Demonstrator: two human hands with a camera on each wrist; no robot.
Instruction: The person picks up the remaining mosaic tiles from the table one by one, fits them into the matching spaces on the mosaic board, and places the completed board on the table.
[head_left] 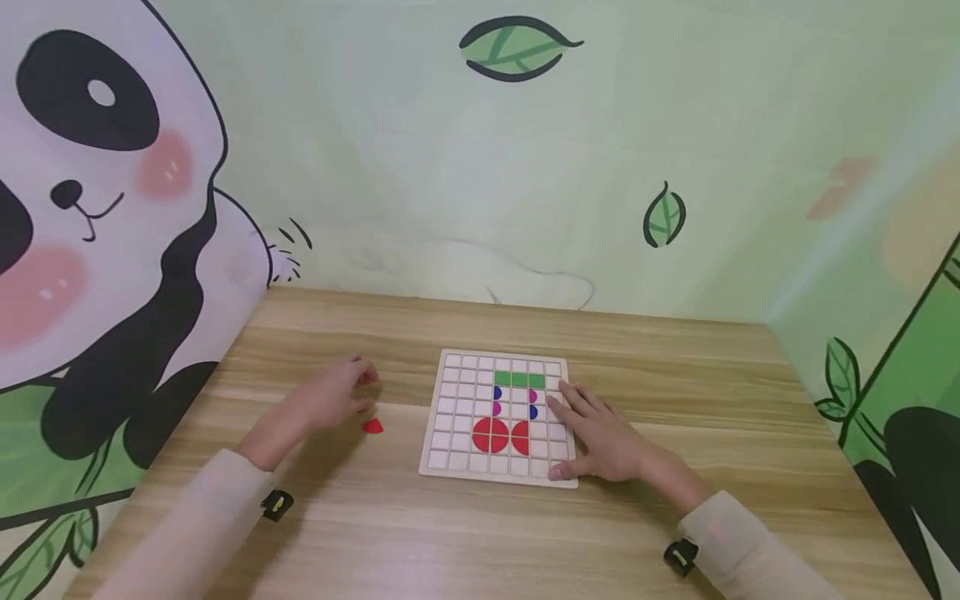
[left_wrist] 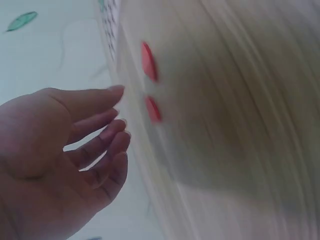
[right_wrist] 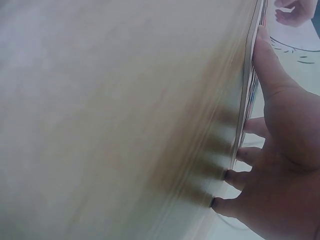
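A white grid board (head_left: 450, 458) lies on the table with flat coloured pieces on it. Green squares (head_left: 519, 380) form a row near its top. Below them sit small blue and magenta half-rounds, then a full red circle (head_left: 491, 435) and a red half circle (head_left: 521, 437) made of quarter pieces. My left hand (head_left: 333, 402) hovers left of the board, fingers loosely bent around nothing. Just by it a red quarter piece (head_left: 372, 426) lies on the wood; the left wrist view shows two red pieces (left_wrist: 149, 62). My right hand (head_left: 611, 437) rests spread on the board's right edge.
The wooden table (head_left: 450, 542) meets a printed backdrop (head_left: 420, 167) with a panda and leaves along its far edge. Each sleeve has a small black clip (head_left: 277, 505) near the cuff.
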